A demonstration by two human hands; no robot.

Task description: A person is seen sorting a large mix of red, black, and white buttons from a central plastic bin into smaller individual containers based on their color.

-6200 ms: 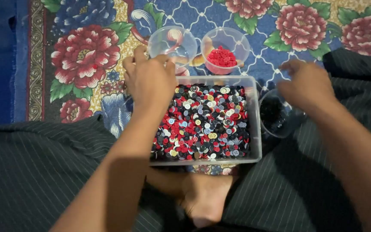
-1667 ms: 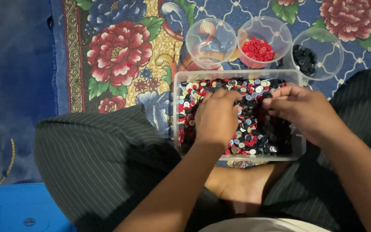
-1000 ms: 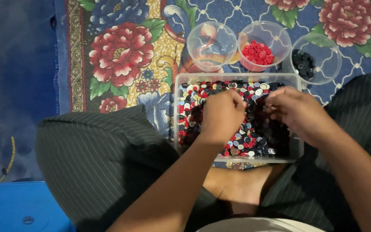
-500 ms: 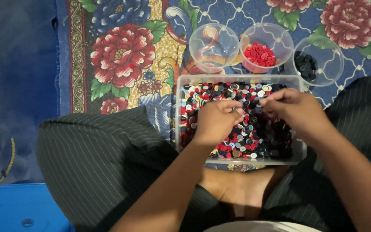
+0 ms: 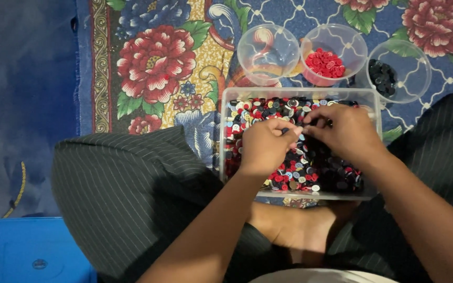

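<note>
Pinching with fingertips meeting, left hand [image 5: 263,147] and right hand [image 5: 344,133] over mixed buttons [image 5: 300,167], clear tray [image 5: 224,131], pinched item hidden.

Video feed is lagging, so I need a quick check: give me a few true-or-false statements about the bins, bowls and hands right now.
1. Both hands, left hand and right hand, are over the clear tray of mixed buttons. True.
2. The middle bowl holds red buttons. True.
3. The left bowl is full of black buttons. False: it looks empty; the black buttons are in the right bowl.
4. The blue lid covers the tray. False: it lies at lower left on the floor.
</note>
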